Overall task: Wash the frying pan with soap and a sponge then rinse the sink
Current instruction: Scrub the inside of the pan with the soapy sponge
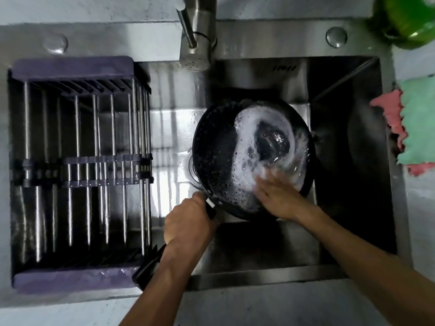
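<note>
Over the sink, my left hand is closed around the frying pan handle; my right hand, blurred, fingers loosely spread, touches the foam inside.

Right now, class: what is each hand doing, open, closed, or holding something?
Left hand: closed around the frying pan handle.
Right hand: inside the soapy pan, blurred; whether it holds a sponge cannot be told.
</note>
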